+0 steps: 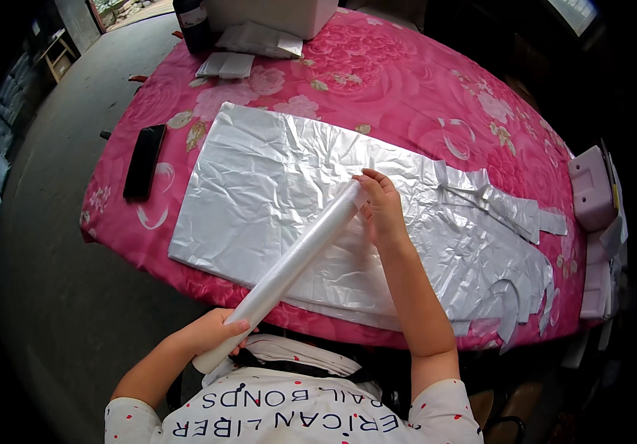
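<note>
Holding white roll [287, 268] slantwise; our left hand [216, 331] clamped round near lower end, our right hand [383, 212] pinching upper end, hands apart.

the tablecloth [378, 63] is pink with paler roses, the sheets [248, 170] silvery, the roll [289, 268] milky white, the phone [145, 163] black.

Over my feed, the roll [289, 268] looks like smooth plastic film with a satin sheen. I see thin, crinkled, glossy plastic in the flat stack [237, 177], a faintly lustrous fabric tablecloth [407, 89], a slick, glassy phone [145, 163], and a matt, hard-looking floor [59, 185].
</note>
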`<state>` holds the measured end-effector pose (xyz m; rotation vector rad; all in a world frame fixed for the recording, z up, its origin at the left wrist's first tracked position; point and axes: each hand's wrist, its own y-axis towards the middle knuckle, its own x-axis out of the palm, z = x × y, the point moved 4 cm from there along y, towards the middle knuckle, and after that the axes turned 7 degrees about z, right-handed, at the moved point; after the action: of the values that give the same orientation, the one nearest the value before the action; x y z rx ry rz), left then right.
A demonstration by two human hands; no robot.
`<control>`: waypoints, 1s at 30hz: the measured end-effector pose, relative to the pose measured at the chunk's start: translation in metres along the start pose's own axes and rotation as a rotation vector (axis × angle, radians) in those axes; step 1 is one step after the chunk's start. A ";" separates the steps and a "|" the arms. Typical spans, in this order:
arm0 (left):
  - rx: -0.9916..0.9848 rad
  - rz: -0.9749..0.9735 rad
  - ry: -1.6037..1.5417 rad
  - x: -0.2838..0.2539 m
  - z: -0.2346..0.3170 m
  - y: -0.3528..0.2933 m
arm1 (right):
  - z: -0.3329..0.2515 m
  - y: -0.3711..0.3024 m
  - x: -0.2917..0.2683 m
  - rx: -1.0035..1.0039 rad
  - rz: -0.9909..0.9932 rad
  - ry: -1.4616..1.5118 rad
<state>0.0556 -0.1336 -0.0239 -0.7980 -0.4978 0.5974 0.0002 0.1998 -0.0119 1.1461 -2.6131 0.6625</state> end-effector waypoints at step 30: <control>0.024 -0.277 0.304 -0.098 -0.046 -0.073 | -0.105 0.081 -0.151 -0.409 0.197 -0.734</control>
<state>0.0344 -0.2617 -0.0132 -0.7648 -0.3132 0.2195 0.0433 0.3959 -0.0005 1.1531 -3.2546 -0.3508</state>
